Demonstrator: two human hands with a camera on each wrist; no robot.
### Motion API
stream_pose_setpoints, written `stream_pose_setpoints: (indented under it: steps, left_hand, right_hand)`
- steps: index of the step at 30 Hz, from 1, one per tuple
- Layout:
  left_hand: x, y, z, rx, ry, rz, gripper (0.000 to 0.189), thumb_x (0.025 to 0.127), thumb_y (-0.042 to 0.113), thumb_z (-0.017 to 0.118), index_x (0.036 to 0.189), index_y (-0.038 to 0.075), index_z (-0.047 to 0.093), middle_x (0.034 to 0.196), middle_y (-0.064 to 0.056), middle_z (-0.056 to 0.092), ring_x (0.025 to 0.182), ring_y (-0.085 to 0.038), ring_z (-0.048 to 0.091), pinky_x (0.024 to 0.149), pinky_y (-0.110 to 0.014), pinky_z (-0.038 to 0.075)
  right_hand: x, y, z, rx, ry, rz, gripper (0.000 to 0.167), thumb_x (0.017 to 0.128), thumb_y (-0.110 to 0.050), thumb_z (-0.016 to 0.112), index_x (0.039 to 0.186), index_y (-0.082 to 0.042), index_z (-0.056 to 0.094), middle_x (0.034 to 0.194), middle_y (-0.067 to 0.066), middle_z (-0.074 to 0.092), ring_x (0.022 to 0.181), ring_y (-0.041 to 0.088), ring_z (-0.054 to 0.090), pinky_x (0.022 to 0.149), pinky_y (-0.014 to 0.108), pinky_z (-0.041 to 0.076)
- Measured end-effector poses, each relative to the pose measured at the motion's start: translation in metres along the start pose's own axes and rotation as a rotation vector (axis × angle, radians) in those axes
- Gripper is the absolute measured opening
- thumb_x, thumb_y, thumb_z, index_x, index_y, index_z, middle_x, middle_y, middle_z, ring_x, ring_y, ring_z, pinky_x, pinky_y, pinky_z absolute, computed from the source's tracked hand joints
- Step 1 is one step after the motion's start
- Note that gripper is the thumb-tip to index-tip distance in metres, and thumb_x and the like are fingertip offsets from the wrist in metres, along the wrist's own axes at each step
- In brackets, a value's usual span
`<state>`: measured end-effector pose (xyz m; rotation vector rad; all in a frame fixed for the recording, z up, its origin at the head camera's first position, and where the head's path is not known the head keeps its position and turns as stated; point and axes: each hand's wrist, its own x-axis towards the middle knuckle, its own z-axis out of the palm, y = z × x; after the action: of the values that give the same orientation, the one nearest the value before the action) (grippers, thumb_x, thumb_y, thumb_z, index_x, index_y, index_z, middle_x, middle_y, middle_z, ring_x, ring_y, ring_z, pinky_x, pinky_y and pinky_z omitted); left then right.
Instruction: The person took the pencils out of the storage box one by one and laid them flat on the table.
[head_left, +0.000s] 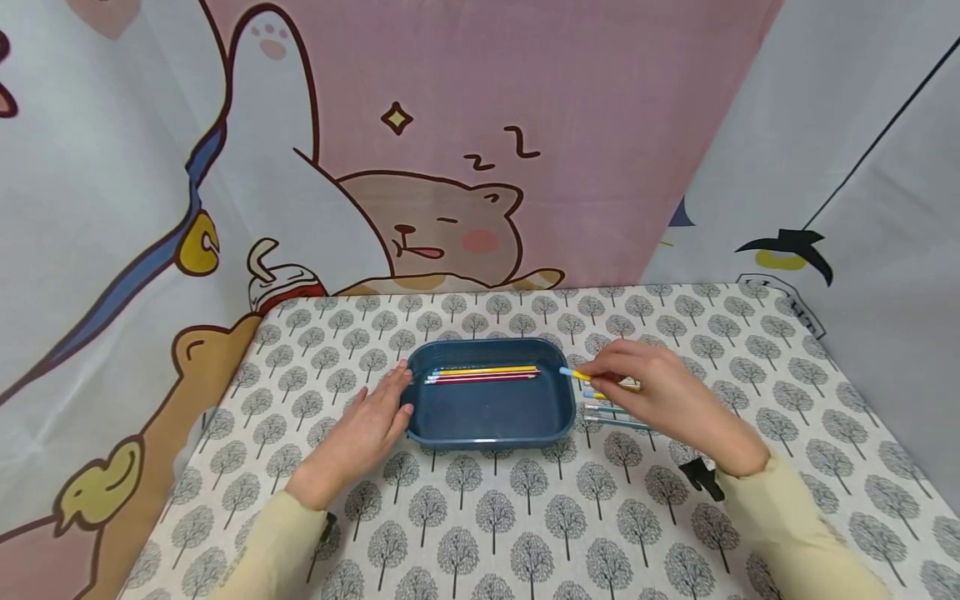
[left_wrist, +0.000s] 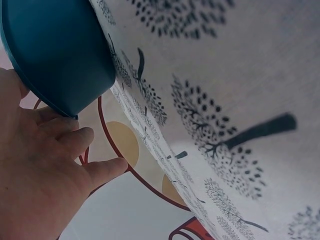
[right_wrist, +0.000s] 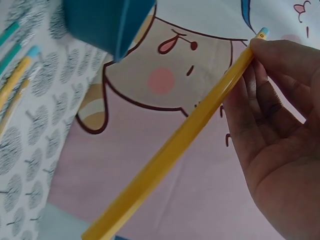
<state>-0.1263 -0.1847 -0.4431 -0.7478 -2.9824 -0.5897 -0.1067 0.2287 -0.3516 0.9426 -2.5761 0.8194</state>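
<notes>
Left hand (head_left: 371,421) and right hand (head_left: 660,392) flank a blue basin (head_left: 487,414) in the head view. Fingers extended and relaxed, the left hand rests against the basin's left end. The right hand pinches a yellow pencil (head_left: 581,375), its light blue end at the basin's right rim; whether the two touch, I cannot tell. Inside the basin, yellow and red pencils (head_left: 483,379) lie side by side towards the back. More pencils (head_left: 615,422), yellow and green, lie on the tree-print tablecloth (head_left: 495,550) beside and partly behind the right hand. On the backdrop (head_left: 600,125), two letters Z stand above a sleeping bear; lettering on a badge (head_left: 787,300) at the right is too unclear to read.

From the left wrist, the left hand's fingers touch the outside and rim of the basin.

From the right wrist, thumb and fingertips grip the yellow pencil close to its blue end, where a dark mark is too small to read. The shaft slants down to the lower left.
</notes>
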Motion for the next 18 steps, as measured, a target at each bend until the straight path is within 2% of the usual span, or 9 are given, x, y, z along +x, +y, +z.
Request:
stream_pose_setpoints:
  steps: [7,15,18]
  left_hand:
    - [0.0,0.0,-0.001,0.0,-0.015,-0.011,0.058,0.112,0.031,0.044,0.162,0.005,0.032,0.171,-0.008,0.019,0.155,-0.03,0.027,0.119,-0.068,0.025]
    - [0.0,-0.002,0.0,0.0,0.006,0.008,0.057,0.112,0.03,0.045,0.16,0.003,0.035,0.169,-0.013,0.026,0.154,-0.029,0.028,0.117,-0.069,0.027]
    - [0.0,-0.002,0.001,0.003,0.007,0.011,0.057,0.112,0.032,0.043,0.161,0.003,0.034,0.169,-0.013,0.025,0.154,-0.031,0.029,0.117,-0.069,0.027]
  right_hand:
    - [-0.018,0.01,-0.001,-0.038,-0.008,0.018,0.03,0.085,0.004,0.08,0.108,-0.014,0.081,0.1,-0.011,0.072,0.08,-0.001,0.061,0.064,0.021,0.055]
    - [-0.035,0.025,0.006,-0.037,-0.047,0.048,0.031,0.082,0.006,0.081,0.107,-0.014,0.081,0.098,-0.009,0.072,0.072,-0.004,0.056,0.057,0.02,0.05]
    - [-0.041,0.03,0.011,-0.041,-0.058,0.048,0.03,0.081,0.006,0.082,0.105,-0.013,0.081,0.098,-0.009,0.072,0.074,-0.004,0.057,0.058,0.02,0.052]
